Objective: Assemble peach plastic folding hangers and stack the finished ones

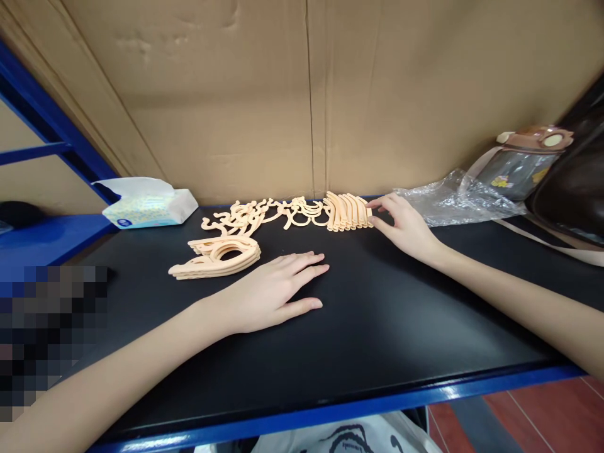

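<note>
My left hand (278, 286) lies flat on the black tabletop with its fingers stretched out, holding nothing. Just beyond its wrist is a small stack of beige plastic hanger pieces (236, 259) with an oval opening. My right hand (401, 223) is at the back of the table, thumb and forefinger closed about the end hanger arm (369, 215) of a neat row. The other curved hanger arms (346, 212) stand side by side to its left. Loose beige hanger hooks (245, 217) lie in a heap at the back, left of that row.
A tissue pack (146, 204) sits at the back left. Behind my right hand are a crumpled clear plastic bag (453, 201) and a strapped drinking bottle (519, 167), beside a dark bag (576, 170). Cardboard (236, 94) walls the back; a blue edge (358, 406) runs along the front.
</note>
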Demonstrator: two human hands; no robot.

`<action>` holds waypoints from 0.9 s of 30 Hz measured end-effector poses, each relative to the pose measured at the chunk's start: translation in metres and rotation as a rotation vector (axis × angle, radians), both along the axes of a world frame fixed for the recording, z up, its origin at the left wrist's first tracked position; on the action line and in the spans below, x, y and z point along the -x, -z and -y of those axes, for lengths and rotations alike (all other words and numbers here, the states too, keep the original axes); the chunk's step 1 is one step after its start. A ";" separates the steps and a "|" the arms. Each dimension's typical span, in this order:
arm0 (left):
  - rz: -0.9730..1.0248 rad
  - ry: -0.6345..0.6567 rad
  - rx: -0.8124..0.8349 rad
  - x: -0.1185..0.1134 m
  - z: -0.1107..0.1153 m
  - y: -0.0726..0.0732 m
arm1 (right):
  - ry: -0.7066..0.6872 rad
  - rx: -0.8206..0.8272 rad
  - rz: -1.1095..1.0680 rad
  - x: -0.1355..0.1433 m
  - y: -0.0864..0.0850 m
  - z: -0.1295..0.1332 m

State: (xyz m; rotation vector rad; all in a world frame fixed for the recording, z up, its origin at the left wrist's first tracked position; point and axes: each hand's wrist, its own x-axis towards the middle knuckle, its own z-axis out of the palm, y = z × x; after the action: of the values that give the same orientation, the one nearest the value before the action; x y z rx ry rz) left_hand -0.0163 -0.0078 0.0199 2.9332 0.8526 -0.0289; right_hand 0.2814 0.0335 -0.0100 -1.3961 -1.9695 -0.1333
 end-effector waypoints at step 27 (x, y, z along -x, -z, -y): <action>0.031 0.010 0.001 -0.001 0.000 -0.001 | 0.060 0.263 0.187 0.003 0.008 -0.001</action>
State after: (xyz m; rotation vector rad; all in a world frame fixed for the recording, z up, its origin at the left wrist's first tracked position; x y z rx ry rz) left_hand -0.0154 -0.0080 0.0212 2.9296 0.8328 0.0151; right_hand 0.2787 0.0341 -0.0182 -1.6633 -2.1602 -0.0333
